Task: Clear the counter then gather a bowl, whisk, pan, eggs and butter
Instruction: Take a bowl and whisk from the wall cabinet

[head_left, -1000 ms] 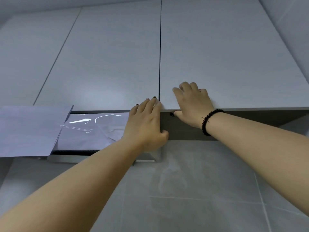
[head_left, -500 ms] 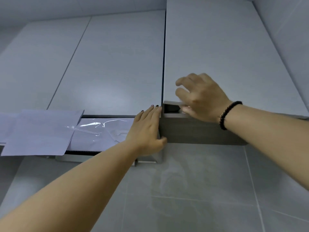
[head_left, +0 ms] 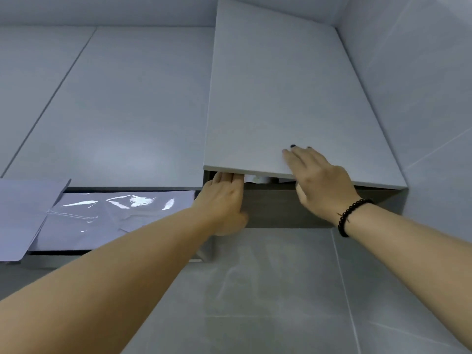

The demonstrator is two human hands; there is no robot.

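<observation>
At the far left, under the row of wall cupboards, a pale flap of card or film point(head_left: 28, 215) hung loose beside a glossy wrapped panel point(head_left: 115, 218) on the underside of the cupboards, seemingly protective covering not yet peeled off. To the right of it the closed cupboard door point(head_left: 132, 111) sat flush with its neighbours. The left hand point(head_left: 224, 200) reached up at the seam between this door and the next, its fingers straight and together, their tips tucked under the lower edge of the open cupboard door point(head_left: 281, 98), probably to steady the reach or to feel into the gap; it gripped nothing that could be seen. Further right, the open door stood swung out from its frame, and in the narrow slot below it some pale things showed, too hidden to name. The right hand point(head_left: 319, 180), with a dark bead bracelet point(head_left: 350, 215) at the wrist, lay with its fingers spread flat on the door's face near the lower edge while the thumb went out of sight behind that edge, a hold that suited pulling the door wider. None of the bowl, whisk, pan, eggs or butter was in view; I judged the gathering had barely begun, and the search was for one of them inside this cupboard.
</observation>
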